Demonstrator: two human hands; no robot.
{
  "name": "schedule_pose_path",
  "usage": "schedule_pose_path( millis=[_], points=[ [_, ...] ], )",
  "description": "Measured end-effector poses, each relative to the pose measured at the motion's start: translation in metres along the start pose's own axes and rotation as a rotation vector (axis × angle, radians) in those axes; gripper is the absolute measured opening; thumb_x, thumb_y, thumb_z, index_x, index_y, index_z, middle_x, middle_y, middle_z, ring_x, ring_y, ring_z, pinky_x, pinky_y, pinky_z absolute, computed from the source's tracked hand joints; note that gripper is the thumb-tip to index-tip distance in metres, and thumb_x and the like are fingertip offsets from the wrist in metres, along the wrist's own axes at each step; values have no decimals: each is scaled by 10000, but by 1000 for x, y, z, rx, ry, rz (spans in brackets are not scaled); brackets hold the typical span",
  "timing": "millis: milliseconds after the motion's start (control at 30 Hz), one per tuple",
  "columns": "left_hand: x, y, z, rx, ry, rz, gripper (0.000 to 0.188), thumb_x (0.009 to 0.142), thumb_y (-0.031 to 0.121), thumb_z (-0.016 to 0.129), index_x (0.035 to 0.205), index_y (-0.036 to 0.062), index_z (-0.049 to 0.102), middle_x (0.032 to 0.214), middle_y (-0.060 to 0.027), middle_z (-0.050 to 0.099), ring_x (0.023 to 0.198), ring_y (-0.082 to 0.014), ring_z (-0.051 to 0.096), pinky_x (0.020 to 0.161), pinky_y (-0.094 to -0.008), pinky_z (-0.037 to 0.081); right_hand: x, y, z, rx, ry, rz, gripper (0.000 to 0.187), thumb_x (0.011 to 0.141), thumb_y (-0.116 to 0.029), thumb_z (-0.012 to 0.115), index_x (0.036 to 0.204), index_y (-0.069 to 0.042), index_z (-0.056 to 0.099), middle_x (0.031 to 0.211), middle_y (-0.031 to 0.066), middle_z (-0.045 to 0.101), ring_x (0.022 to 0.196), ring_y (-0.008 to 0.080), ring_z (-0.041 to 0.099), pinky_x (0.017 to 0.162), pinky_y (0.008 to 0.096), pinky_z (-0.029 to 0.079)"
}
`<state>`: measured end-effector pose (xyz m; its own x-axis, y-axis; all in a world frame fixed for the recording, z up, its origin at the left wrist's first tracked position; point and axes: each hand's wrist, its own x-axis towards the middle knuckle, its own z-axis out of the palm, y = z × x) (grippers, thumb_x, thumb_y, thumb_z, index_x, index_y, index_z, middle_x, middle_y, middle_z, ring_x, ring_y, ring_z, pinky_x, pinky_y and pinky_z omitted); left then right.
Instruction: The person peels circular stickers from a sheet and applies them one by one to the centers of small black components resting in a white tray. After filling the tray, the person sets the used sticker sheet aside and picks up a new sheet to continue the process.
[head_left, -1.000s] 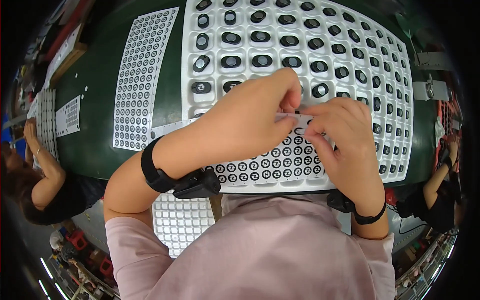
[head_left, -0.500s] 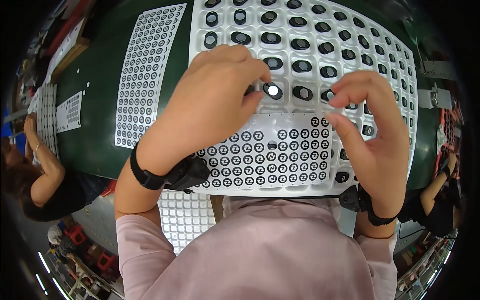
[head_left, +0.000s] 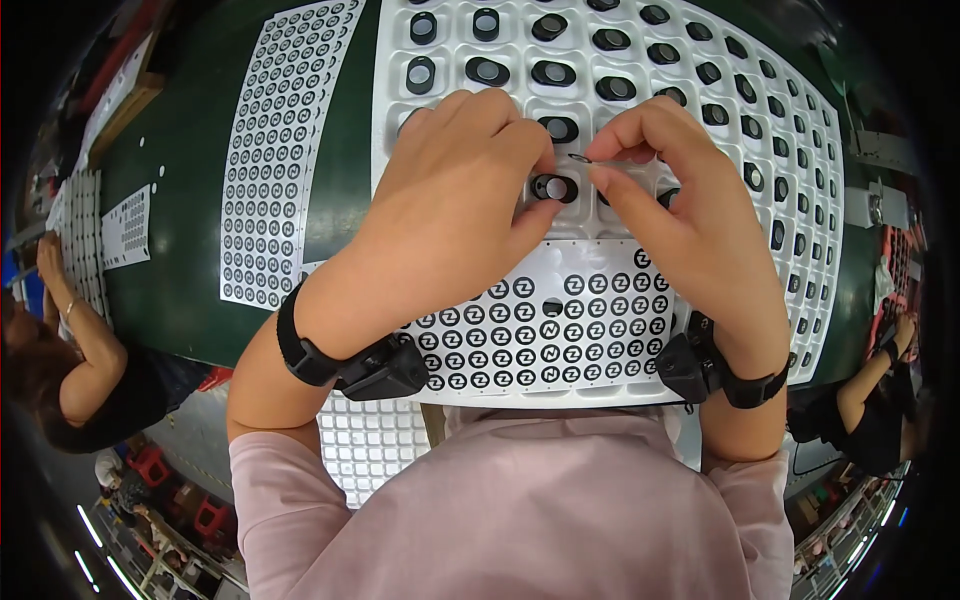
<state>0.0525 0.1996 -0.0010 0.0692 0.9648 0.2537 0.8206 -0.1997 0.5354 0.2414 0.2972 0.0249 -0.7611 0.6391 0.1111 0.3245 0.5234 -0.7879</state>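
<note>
My left hand [head_left: 455, 190] reaches over the white moulded tray [head_left: 395, 150], thumb and forefinger closed about a small black oval part [head_left: 555, 188] with a grey round face. Whether that part is lifted from its pocket or rests in it, I cannot tell. My right hand [head_left: 690, 205] pinches a small, thin, dark round sticker [head_left: 579, 158] at its fingertips, held edge-on just above and right of the part. Below both hands a white sheet of round black-and-white stickers [head_left: 550, 350] lies on the tray's near side, with a few spots bare.
Similar black oval parts [head_left: 612, 40] fill the tray's pockets. Another sticker sheet [head_left: 265, 180] lies left on the green table [head_left: 185, 230], with a smaller sheet [head_left: 127, 228] farther left. Co-workers sit at both sides, one person's arm [head_left: 80, 310] reaching to stacked trays [head_left: 85, 215].
My right hand has moved left and away from me, bringing its fingertips beside the part at my left hand. The left hand has shifted slightly right; the view has tilted a little.
</note>
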Motion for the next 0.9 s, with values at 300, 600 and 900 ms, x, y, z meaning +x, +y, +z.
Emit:
schedule_pose_path(
  millis=[300, 600, 900],
  points=[
    [-3, 1, 0, -20, 17, -17, 239, 754, 44, 768, 979, 47, 686, 892, -79, 544, 851, -274, 556, 764, -378, 447, 0, 15, 9, -46, -70, 40, 64, 906, -30, 662, 960, -6, 638, 908, 50, 542, 906, 195, 531, 833, 320, 429],
    [-3, 0, 1, -44, 12, -24, 225, 749, 21, 749, 962, 37, 676, 868, -78, 530, 819, -261, 549, 741, -368, 442, -1, 17, 16, -196, -46, -59, 66, 887, -54, 677, 935, -15, 653, 900, 72, 548, 916, 252, 513, 837, 353, 415],
    [-4, -1, 4, -37, 21, -16, 225, 751, 7, 736, 965, 21, 670, 866, -81, 544, 809, -252, 556, 724, -355, 450, -2, 19, 23, -214, -2, -60, 60, 874, -63, 696, 909, -22, 668, 884, 76, 558, 906, 257, 519, 788, 366, 419]
  ],
)
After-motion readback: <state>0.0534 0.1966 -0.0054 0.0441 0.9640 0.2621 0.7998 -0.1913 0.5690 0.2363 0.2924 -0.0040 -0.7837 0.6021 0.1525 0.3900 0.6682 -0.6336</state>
